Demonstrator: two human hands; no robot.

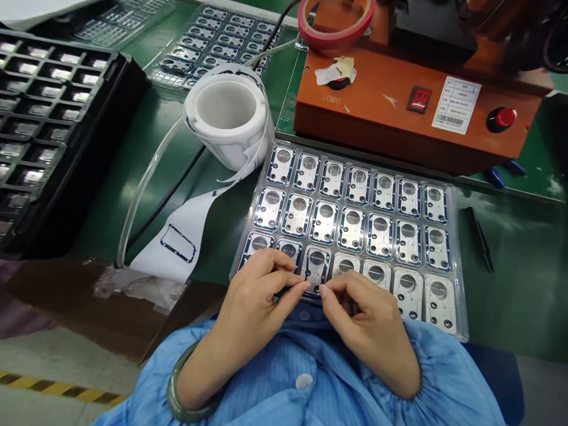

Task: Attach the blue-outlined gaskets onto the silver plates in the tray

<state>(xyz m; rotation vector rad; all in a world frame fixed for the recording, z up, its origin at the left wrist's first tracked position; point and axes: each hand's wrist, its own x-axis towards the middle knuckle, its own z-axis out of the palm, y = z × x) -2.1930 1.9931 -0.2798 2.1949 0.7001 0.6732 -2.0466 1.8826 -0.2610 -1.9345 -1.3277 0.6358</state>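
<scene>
A clear plastic tray (457, 266) lies in front of me and holds several small metal plates with round holes, most edged in blue. My left hand (260, 296) is pinched over the tray's near edge and grips a thin dark tool whose tip points at the third plate of the front row (316, 263). My right hand (361, 322) is also pinched, its fingertips meeting the left hand's at that plate; what it holds is too small to make out. A green bangle (177, 390) circles my left wrist. Blue sleeves cover both forearms.
A white roll of label tape (228, 118) stands left of the tray, its strip trailing toward me. Black compartment trays (48, 118) fill the left side. An orange machine (399, 106) with a red tape ring sits behind. A black pen (481, 239) lies at the right.
</scene>
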